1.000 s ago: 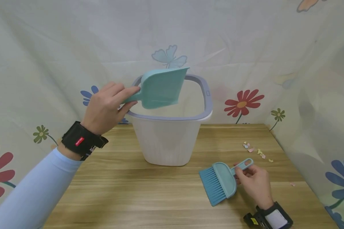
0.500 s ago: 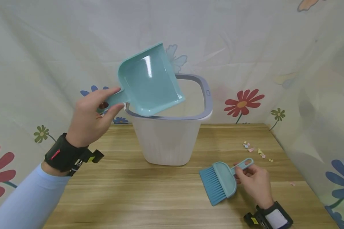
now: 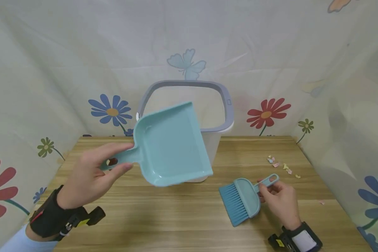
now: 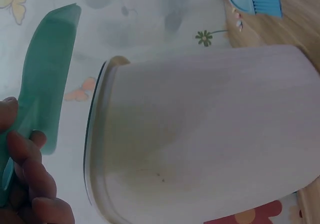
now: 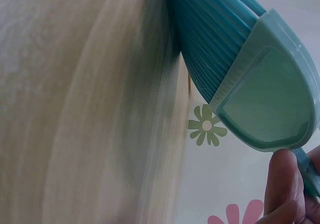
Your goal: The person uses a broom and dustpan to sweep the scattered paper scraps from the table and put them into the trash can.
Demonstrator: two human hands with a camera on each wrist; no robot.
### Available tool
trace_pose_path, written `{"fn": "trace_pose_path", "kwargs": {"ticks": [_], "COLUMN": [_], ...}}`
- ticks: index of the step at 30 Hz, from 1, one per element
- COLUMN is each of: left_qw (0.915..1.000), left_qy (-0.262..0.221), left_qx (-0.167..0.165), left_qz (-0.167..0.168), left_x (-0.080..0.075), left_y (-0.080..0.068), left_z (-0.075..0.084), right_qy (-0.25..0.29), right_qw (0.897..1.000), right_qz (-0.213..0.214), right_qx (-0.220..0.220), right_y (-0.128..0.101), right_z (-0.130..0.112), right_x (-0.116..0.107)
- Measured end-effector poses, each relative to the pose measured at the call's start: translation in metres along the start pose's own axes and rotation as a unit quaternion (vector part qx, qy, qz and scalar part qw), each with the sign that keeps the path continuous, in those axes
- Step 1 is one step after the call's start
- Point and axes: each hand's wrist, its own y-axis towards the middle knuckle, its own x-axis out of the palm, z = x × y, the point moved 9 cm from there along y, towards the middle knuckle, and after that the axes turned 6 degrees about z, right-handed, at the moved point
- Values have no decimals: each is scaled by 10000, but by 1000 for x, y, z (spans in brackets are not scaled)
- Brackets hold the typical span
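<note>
My left hand [image 3: 89, 178] pinches the handle of a light teal dustpan [image 3: 173, 145] between thumb and fingers. The pan is held in the air, its inside facing me with nothing visible in it, and it covers the front left of a white bin [image 3: 212, 143] with a grey-blue rim. In the left wrist view the dustpan [image 4: 47, 68] shows edge-on beside the bin wall [image 4: 210, 134]. At the lower right, my right hand [image 3: 281, 203] grips the handle of a small teal brush [image 3: 247, 197]; its blue bristles [image 5: 215, 33] point down at the table.
Several small paper scraps [image 3: 285, 167] lie on the wooden table [image 3: 163, 217] behind the right hand, and a single pink scrap [image 3: 321, 203] lies farther right. A white curtain [image 3: 113, 42] printed with flowers closes off the back and sides.
The left hand has tilted the dustpan from over the bin toward me and brought it down and forward, in front of the bin. My right hand and the brush have stayed in place.
</note>
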Motion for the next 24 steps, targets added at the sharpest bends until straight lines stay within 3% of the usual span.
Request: {"fn": "trace_pose_path", "kwargs": {"ticks": [7,16,24], "left_qw": [9936,9603,9337], "left_qy": [-627,-1785,-2115], "left_qx": [-511,-1218,-1716], "left_qz": [-789,-1766,-2323], "left_x": [32,85,120], "left_y": [-45,-92,-120], "left_z": [-2,-24,-44], "right_qy": [-19,5,4], "right_qw": [9999,10000,10000], "right_qz": [-8,-27,-19], "right_qx": [-144,-51,-43], "right_y": [1,1,0], "right_z": [-2,0,-1], "right_x": [1,1,1]}}
